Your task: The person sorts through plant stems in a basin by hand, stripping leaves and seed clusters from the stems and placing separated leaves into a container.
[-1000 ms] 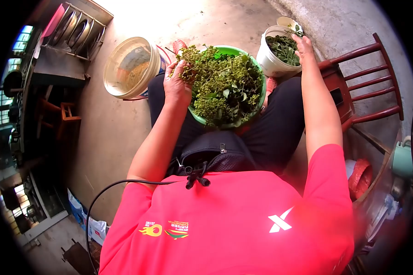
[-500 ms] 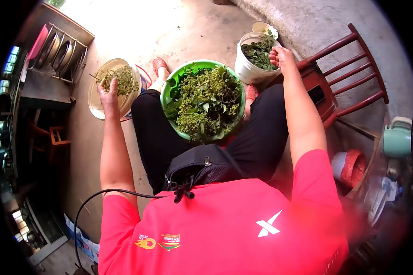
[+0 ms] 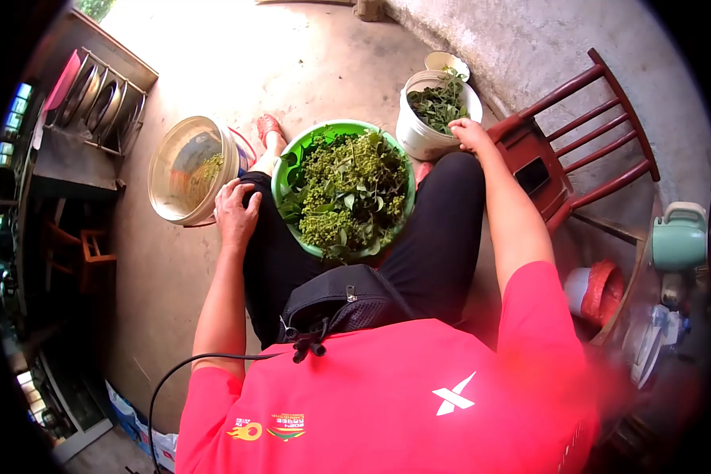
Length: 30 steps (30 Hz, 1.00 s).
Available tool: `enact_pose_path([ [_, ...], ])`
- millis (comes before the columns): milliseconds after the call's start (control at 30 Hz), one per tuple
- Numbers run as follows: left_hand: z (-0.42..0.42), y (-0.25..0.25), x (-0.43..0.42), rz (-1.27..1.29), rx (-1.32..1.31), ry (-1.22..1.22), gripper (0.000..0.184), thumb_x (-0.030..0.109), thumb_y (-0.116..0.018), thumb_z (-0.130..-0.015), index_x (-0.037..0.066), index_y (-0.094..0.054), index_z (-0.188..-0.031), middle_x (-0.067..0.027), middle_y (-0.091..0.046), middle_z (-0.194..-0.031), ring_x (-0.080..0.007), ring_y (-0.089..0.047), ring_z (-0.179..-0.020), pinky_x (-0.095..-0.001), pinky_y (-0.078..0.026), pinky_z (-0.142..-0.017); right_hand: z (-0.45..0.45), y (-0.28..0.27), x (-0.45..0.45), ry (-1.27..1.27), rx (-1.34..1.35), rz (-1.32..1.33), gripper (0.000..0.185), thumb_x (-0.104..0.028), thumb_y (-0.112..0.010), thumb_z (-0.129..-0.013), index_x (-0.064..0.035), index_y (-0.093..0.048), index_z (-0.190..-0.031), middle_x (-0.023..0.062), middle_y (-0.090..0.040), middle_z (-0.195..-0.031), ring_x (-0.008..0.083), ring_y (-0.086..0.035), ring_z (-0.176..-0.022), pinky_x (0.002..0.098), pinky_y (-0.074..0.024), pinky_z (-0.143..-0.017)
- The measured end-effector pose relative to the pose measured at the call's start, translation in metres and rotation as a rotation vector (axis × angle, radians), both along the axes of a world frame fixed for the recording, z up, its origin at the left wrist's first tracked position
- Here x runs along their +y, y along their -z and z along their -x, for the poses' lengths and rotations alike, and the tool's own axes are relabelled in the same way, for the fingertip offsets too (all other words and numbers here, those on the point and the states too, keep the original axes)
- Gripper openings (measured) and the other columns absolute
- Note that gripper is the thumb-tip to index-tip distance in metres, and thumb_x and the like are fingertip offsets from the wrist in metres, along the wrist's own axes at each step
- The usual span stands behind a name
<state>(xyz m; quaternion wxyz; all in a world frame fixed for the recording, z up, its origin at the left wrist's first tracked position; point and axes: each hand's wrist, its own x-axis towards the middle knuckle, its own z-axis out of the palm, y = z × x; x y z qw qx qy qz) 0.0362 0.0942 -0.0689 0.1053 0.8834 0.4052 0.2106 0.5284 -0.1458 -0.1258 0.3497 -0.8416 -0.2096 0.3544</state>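
A green basin [image 3: 409,189] heaped with green berry clusters and leaves [image 3: 346,189] stands between my knees. My left hand [image 3: 237,212] is empty, its fingers apart at my left knee, beside the rim of a large pale bucket [image 3: 164,170]. Inside that bucket lies a small heap of berry clusters [image 3: 205,180]. At the right, my right hand [image 3: 471,135] is closed near the rim of a white bucket [image 3: 419,138] with dark green leaves [image 3: 437,104] in it. What its fingers hold, if anything, is too small to make out.
A dark red wooden chair [image 3: 539,162] stands at the right. Behind the white bucket is a small pale bowl [image 3: 448,63]. A rack of pans [image 3: 103,103] is at the upper left, and a teal jug [image 3: 679,237] at the far right.
My left hand carried berry clusters from the basin to the pale bucket, let them go and came back to my knee. My right hand closed and moved lower beside the white bucket.
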Motion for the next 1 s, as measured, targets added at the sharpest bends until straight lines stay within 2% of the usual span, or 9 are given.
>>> enact_pose_path([
  [100,0.005,0.003,0.007,0.104,-0.079,0.005,0.022,0.025,-0.068,-0.077,0.012,-0.067,-0.094,-0.0085,-0.058,-0.116,-0.0285,-0.050,-0.111,-0.0393,-0.038,-0.096,0.009,0.018,-0.002,-0.158,-0.235,-0.107,0.028,-0.017,-0.058,-0.083,-0.0066,-0.062,-0.109,0.0037,-0.064,-0.091,0.0126,-0.057,-0.080,0.0281,-0.0479,-0.070],
  [167,0.005,0.002,0.006,0.072,-0.084,0.015,0.021,0.024,-0.068,-0.077,0.012,-0.067,-0.093,-0.0081,-0.059,-0.115,-0.0279,-0.051,-0.109,-0.0391,-0.038,-0.095,0.003,0.031,-0.001,-0.164,-0.253,-0.111,0.033,-0.016,-0.059,-0.078,-0.0073,-0.062,-0.110,0.0124,-0.065,-0.105,0.0228,-0.061,-0.098,0.0323,-0.0463,-0.087],
  [267,-0.002,-0.001,0.001,0.021,-0.072,-0.015,0.017,0.024,-0.067,-0.076,0.013,-0.067,-0.089,-0.0058,-0.060,-0.111,-0.0265,-0.053,-0.105,-0.0388,-0.040,-0.092,0.006,0.029,0.007,-0.316,-0.300,-0.010,0.041,-0.017,-0.057,-0.075,-0.0075,-0.060,-0.114,0.0159,-0.061,-0.114,0.0285,-0.057,-0.107,0.0340,-0.0441,-0.091],
  [533,-0.005,0.000,0.004,0.025,-0.037,-0.051,0.013,0.022,-0.067,-0.076,0.013,-0.066,-0.085,-0.0048,-0.061,-0.107,-0.0258,-0.054,-0.101,-0.0382,-0.042,-0.088,-0.018,0.014,0.066,-0.841,-0.347,0.567,0.054,-0.017,-0.056,-0.074,-0.0115,-0.052,-0.127,0.0144,-0.056,-0.124,0.0283,-0.054,-0.112,0.0361,-0.0437,-0.094],
  [667,-0.012,-0.002,0.005,0.019,-0.066,-0.064,0.011,0.020,-0.067,-0.076,0.012,-0.066,-0.083,-0.0050,-0.062,-0.104,-0.0262,-0.055,-0.099,-0.0380,-0.042,-0.087,-0.032,0.066,0.085,-0.714,-0.363,0.629,0.029,-0.014,-0.056,-0.073,-0.0025,-0.068,-0.096,0.0171,-0.066,-0.100,0.0339,-0.063,-0.093,0.0397,-0.0502,-0.080],
  [767,-0.011,-0.002,0.005,0.022,-0.060,-0.080,0.010,0.022,-0.067,-0.076,0.013,-0.067,-0.081,-0.0039,-0.063,-0.103,-0.0259,-0.055,-0.099,-0.0378,-0.042,-0.087,0.031,0.014,0.073,-0.440,-0.593,0.684,0.028,-0.013,-0.052,-0.082,-0.0096,-0.067,-0.106,0.0138,-0.062,-0.113,0.0258,-0.059,-0.107,0.0427,-0.0403,-0.092],
  [833,-0.011,-0.001,0.004,0.008,-0.064,-0.095,0.010,0.023,-0.067,-0.076,0.014,-0.067,-0.082,-0.0020,-0.063,-0.102,-0.0246,-0.055,-0.098,-0.0376,-0.043,-0.086,0.045,0.019,0.062,-0.439,-0.822,0.675,0.028,-0.013,-0.045,-0.087,-0.0139,-0.066,-0.106,0.0088,-0.062,-0.111,0.0217,-0.058,-0.106,0.0434,-0.0353,-0.094],
  [867,-0.011,-0.001,0.005,0.010,-0.057,-0.102,0.011,0.023,-0.067,-0.076,0.014,-0.067,-0.081,-0.0019,-0.063,-0.102,-0.0245,-0.056,-0.098,-0.0376,-0.043,-0.086,0.046,0.037,0.053,-0.438,-0.982,0.596,0.026,-0.015,-0.042,-0.088,-0.0142,-0.067,-0.096,0.0058,-0.064,-0.100,0.0224,-0.060,-0.097,0.0437,-0.0368,-0.089],
  [1000,-0.012,0.000,0.005,-0.001,-0.049,-0.114,0.012,0.026,-0.067,-0.076,0.015,-0.068,-0.080,-0.0009,-0.063,-0.100,-0.0240,-0.056,-0.097,-0.0377,-0.043,-0.084,0.058,0.040,0.030,-0.504,-1.076,0.484,0.019,-0.016,-0.046,-0.085,-0.0155,-0.065,-0.086,0.0042,-0.063,-0.092,0.0239,-0.061,-0.090,0.0439,-0.0375,-0.085],
])
